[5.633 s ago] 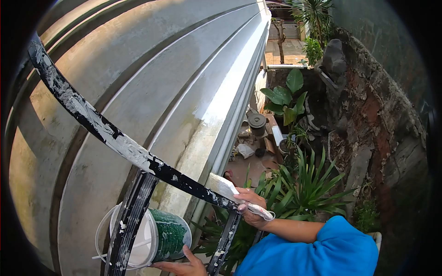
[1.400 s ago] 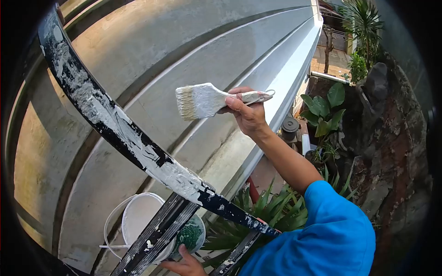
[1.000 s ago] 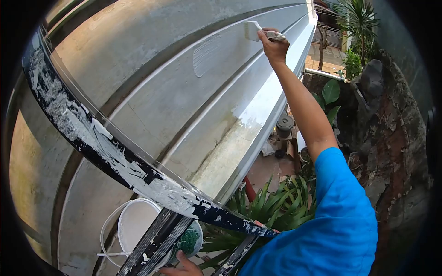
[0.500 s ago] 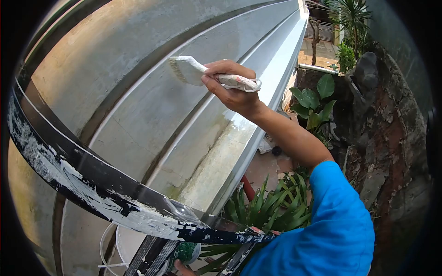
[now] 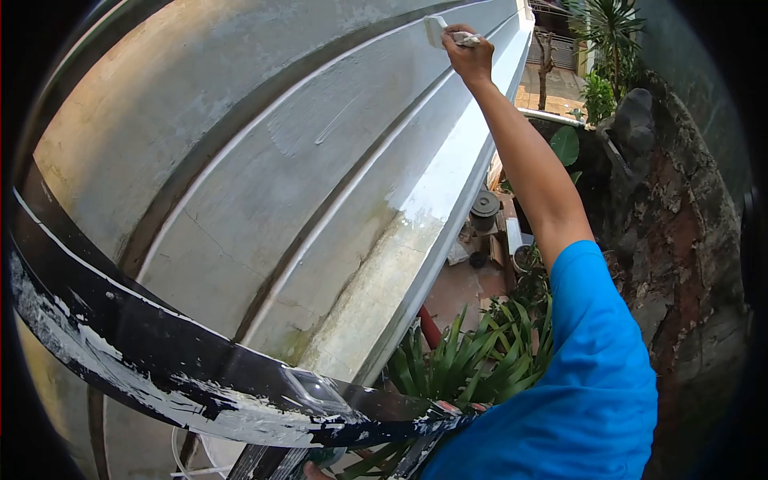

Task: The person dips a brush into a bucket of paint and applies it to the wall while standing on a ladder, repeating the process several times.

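Note:
My right hand point(image 5: 470, 54) is closed around the handle of a paintbrush point(image 5: 435, 30), far up near the top of the view. Its white-coated bristles lie against the grey ribbed wall point(image 5: 264, 184). A wet white streak point(image 5: 334, 124) marks the panel lower down. Only a fingertip or two of my left hand point(image 5: 316, 472) shows at the bottom edge, beside a ladder leg and a green object; its grip is hidden. Below the ladder, a white bucket point(image 5: 216, 452) with a wire handle is partly visible.
A black, paint-crusted ladder top point(image 5: 192, 392) curves across the lower left. The wall's ledge point(image 5: 384, 272) is white farther up and bare, stained concrete nearer me. Spiky green plants point(image 5: 472, 360) grow below, beside a tiled floor point(image 5: 456, 300). A rough rock wall point(image 5: 680, 240) rises at right.
My right hand has carried the paintbrush up and right, from mid-wall to farther along it, the arm straightening. A wet white streak now shows on the panel.

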`<state>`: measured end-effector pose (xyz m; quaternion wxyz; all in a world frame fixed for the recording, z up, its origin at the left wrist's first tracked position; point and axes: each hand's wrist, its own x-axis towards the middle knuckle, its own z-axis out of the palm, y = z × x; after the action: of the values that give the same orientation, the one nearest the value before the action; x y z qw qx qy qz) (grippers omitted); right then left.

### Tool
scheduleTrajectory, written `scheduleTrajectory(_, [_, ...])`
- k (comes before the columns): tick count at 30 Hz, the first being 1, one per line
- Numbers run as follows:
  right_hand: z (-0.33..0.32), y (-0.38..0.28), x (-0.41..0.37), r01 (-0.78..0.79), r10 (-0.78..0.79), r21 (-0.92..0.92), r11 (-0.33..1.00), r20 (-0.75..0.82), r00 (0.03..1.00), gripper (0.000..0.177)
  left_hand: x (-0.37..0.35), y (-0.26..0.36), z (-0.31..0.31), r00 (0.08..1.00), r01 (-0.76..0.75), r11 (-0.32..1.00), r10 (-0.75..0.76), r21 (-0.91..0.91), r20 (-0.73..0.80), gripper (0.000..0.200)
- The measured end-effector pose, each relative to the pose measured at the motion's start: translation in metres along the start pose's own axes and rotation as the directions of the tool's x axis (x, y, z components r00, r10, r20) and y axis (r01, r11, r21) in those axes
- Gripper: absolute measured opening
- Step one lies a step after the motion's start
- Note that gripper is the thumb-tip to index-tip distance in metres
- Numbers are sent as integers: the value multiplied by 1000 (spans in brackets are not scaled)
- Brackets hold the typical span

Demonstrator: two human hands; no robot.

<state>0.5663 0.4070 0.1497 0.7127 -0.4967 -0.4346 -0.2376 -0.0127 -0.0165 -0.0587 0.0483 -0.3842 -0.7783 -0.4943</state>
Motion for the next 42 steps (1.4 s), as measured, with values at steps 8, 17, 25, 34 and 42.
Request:
scheduleTrajectory(8, [34, -56, -38, 183, -182, -22, 983, 38, 983, 8, 2, -60, 2, 999, -51, 988, 52, 144, -1, 121])
scheduleTrajectory(17, [-12, -85, -14, -115, 198, 758, 642, -19, 980, 16, 3, -83, -2, 994, -107, 947, 103, 304, 27, 116])
scheduleTrajectory(25, [49, -5, 62, -477, 639, 619, 624, -54, 767, 41, 13, 2, 2, 959, -227, 973, 232, -46, 160, 87])
scheduleTrajectory(34, [51, -42, 36, -478, 568, 717, 507, 139, 811, 35, 9, -9, 13, 982, -148, 988, 151, -32, 117, 93])
scheduleTrajectory(42, [11, -154, -58, -596, 280, 778, 199, 538, 795, 32, 7, -10, 16, 987, -126, 991, 129, -35, 93, 99])
